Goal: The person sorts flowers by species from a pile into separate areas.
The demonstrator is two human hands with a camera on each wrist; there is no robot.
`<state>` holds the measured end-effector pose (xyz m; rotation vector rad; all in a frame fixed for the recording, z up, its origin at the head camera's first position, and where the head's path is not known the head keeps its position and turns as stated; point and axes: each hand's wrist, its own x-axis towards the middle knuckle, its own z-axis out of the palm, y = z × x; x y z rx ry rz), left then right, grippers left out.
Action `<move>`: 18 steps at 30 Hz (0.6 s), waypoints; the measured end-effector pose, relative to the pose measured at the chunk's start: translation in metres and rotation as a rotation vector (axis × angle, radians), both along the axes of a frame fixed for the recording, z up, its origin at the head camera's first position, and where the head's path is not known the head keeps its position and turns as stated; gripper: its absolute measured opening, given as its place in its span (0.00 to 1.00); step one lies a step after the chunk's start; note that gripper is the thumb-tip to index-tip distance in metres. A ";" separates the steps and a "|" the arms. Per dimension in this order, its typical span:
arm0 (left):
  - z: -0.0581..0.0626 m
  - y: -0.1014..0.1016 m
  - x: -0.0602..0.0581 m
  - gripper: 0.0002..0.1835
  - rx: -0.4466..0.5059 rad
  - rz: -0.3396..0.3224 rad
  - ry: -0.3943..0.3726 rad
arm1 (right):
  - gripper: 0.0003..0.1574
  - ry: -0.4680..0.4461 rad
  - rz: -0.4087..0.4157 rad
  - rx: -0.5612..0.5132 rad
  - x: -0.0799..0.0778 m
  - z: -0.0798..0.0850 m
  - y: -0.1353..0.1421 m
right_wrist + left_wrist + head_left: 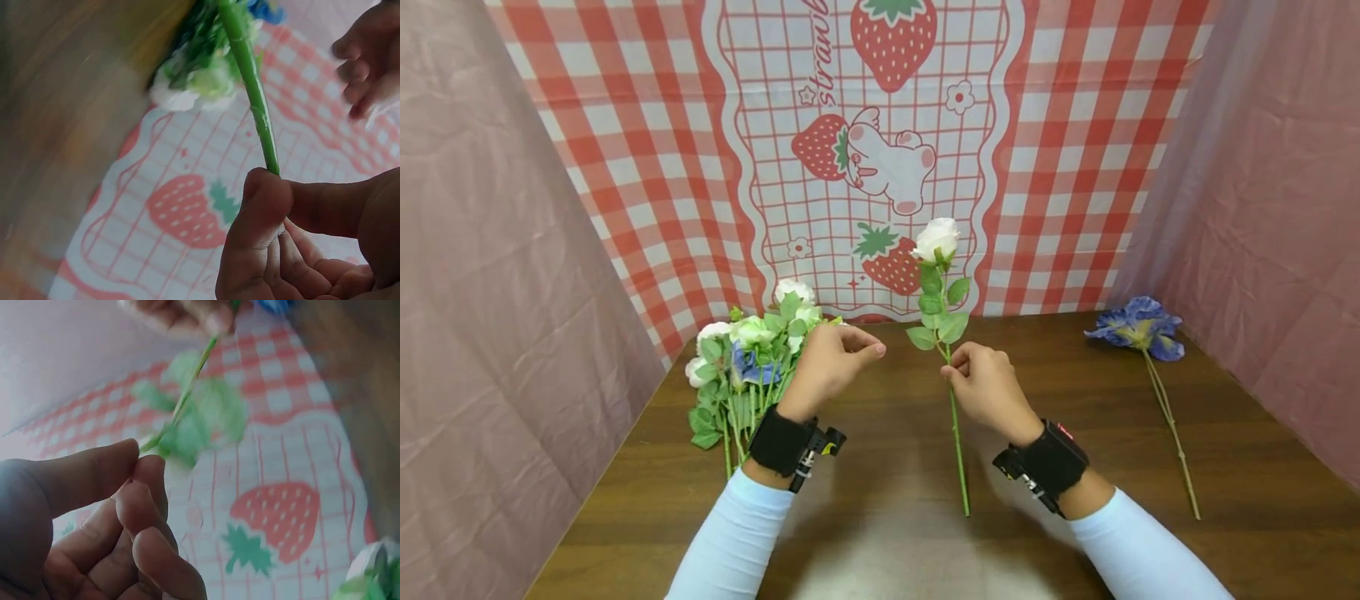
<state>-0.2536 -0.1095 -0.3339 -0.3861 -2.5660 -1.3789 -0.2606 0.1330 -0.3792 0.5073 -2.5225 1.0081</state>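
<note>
My right hand pinches the green stem of a white rose between thumb and fingers, just below its leaves. The rose stands nearly upright, bloom at the top. In the right wrist view, the stem rises out of the fingertips. My left hand hovers to the left of the rose with loosely curled fingers and holds nothing. In the left wrist view its thumb and index fingertips come together, overlapping the blurred leaves behind. Close behind the left hand lies a bunch of white and blue flowers, partly hidden by it.
A blue flower with a long brownish stem lies at the right of the wooden table. A red checked strawberry cloth hangs behind the table. Pink curtains close in both sides.
</note>
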 end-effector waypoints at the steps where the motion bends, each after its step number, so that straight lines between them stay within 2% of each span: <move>1: 0.002 -0.003 0.000 0.05 -0.012 0.018 -0.001 | 0.07 -0.007 -0.013 0.015 -0.003 -0.002 0.003; 9: 0.015 -0.029 0.002 0.09 0.000 0.075 -0.021 | 0.15 -0.147 -0.123 0.111 -0.026 -0.011 0.028; 15: 0.021 -0.055 -0.001 0.10 -0.076 0.197 0.010 | 0.26 -0.230 -0.159 0.187 -0.039 -0.012 0.051; 18: 0.023 -0.066 -0.002 0.11 -0.117 0.218 -0.023 | 0.28 -0.241 -0.163 0.222 -0.044 -0.012 0.061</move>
